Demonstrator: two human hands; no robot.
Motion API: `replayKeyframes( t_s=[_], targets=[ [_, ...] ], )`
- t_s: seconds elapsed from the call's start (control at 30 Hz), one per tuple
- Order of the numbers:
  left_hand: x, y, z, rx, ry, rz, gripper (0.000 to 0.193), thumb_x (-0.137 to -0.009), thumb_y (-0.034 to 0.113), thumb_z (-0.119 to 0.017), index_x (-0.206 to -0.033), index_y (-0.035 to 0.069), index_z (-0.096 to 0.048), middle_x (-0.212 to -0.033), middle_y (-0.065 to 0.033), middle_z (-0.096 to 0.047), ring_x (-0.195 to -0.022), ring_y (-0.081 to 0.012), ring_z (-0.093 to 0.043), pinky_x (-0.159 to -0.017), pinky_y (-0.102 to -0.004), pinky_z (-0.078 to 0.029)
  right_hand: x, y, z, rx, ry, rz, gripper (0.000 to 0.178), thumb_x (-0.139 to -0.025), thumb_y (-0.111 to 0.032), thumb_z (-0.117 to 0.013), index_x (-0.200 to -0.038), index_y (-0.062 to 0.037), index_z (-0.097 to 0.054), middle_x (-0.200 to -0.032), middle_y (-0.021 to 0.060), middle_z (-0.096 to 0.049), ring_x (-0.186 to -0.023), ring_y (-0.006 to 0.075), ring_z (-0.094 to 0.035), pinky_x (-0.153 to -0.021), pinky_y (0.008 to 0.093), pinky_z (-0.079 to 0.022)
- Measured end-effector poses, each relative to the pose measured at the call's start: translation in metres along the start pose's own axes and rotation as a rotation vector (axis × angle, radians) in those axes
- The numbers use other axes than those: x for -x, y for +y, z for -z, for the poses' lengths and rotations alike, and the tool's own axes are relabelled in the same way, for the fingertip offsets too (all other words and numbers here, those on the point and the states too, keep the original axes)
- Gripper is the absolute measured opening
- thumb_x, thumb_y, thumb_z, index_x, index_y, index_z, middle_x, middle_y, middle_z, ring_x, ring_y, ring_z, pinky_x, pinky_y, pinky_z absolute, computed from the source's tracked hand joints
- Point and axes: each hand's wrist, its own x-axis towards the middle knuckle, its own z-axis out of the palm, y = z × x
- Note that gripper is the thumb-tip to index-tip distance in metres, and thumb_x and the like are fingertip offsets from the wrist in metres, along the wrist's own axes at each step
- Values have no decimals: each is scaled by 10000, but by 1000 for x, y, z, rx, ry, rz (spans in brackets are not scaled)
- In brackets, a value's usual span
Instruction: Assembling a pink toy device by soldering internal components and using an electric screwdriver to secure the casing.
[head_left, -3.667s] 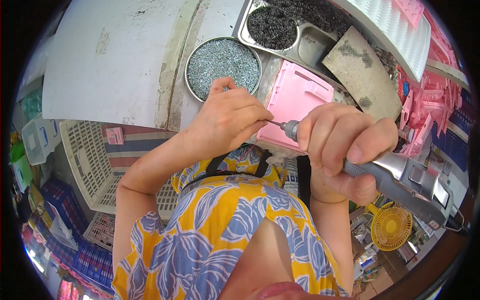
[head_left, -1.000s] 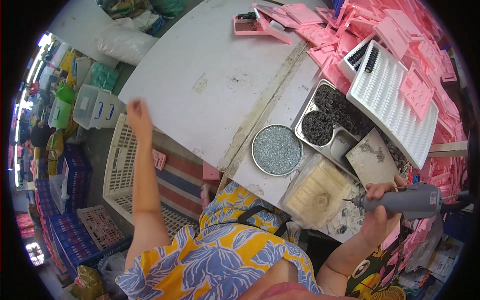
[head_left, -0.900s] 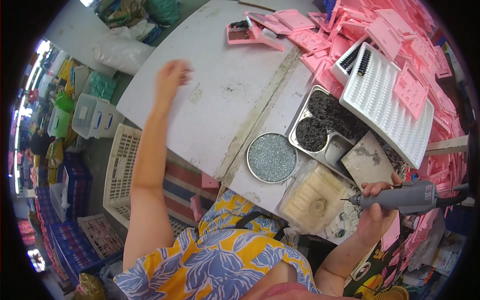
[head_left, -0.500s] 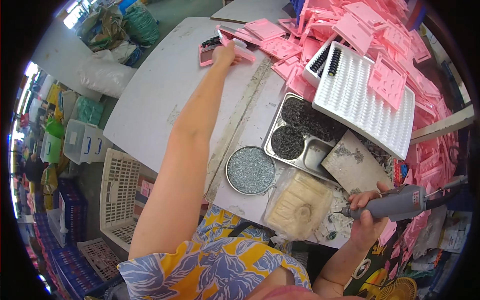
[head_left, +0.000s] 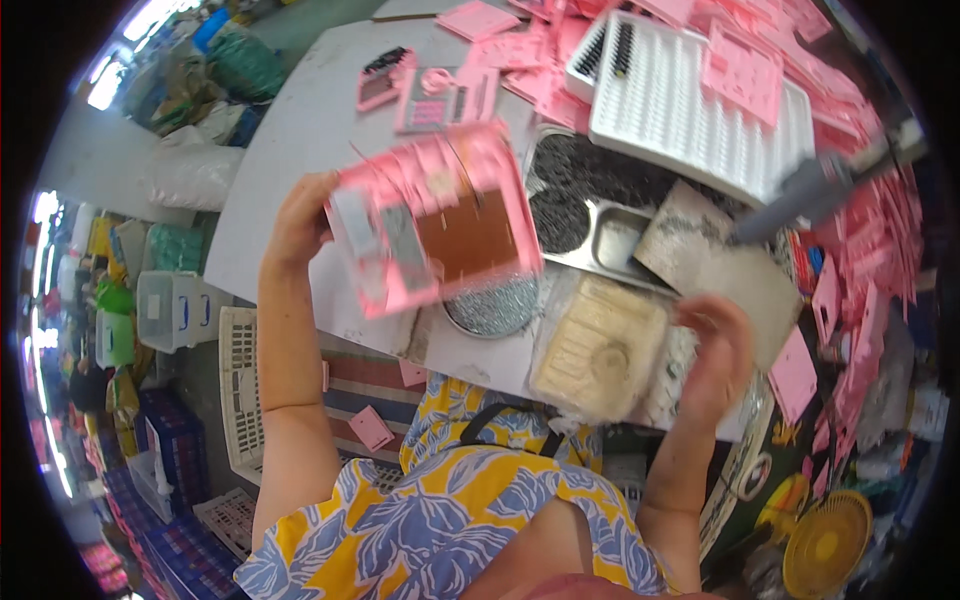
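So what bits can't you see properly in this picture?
In the head view:
- Left hand: some fingers are hidden behind the pink case.
- Right hand: blurred, so its fingers run together.
- Grey tool: blurred, so its tip is unclear.
- Round dish: partly covered by the pink case; its silvery bits are too small to tell apart.
- Pink heap: cut off by the upper edge.

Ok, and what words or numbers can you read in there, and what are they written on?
None that I can read.
Pink case: blurred; no writing can be made out.
Grey tool: too blurred to tell if anything is printed on it.
Stacked blue packs at left: any print is too small.
Yellow marks at lower right: too small to tell if they're letters.
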Motion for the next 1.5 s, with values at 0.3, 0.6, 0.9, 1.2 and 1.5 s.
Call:
replayKeyframes(
  t_s=[0.3, 0.6, 0.9, 1.2, 1.5],
  targets=[
    [-52, -24, -153, -60, -1108, 315, 434, -1031, 425, -583, -766, 84, -627, -653, 80, -467, -553, -22, -367, -472, -222, -278, 1, 56, -26, -1061, -458, -934, 652, -1023, -454, -530, -1385, 88, -507, -1320, 172, -632, -1142, 246, -663, -1028, 360, -521],
    [-59, -50, -237, -536, -865, -21, 407, -948, 384, -695, -863, -13, -725, -657, -40, -641, -577, -128, -544, -543, -298, -433, 35, 20, 11, -293, -316, -611, 603, -928, -163, -619, -1457, 38, -410, -1332, 198, -621, -1191, 224, -630, -1015, 353, -506],
    [55, -66, -240, -510, -470, -697, 320, -844, 130, -763, -1117, 32, -626, -1085, -120, -662, -949, -295, -638, -893, -416, -511, 77, 38, 0, 975, -10, -61, 303, -796, -12, -640, -1095, -22, -689, -1050, 127, -624, -1020, 339, -505, -919, 413, -431],
    [60, -112, -224, -462, -837, -778, 204, -749, 156, -806, -870, 84, -659, -1104, -87, -639, -1065, -304, -607, -1053, -527, -456, 71, 49, 4, 1008, 11, -65, 233, -799, 6, -613, -999, -43, -724, -1006, 111, -614, -980, 314, -508, -880, 416, -436],
    [87, -119, -225, -500, -697, -687, 225, -731, 89, -821, -874, 51, -650, -1103, -108, -629, -1045, -359, -593, -959, -482, -492, 73, 46, 27, 685, -43, -144, 211, -854, 11, -607, -1029, -9, -723, -860, 117, -613, -771, 278, -594, -706, 359, -484]
  ],
)
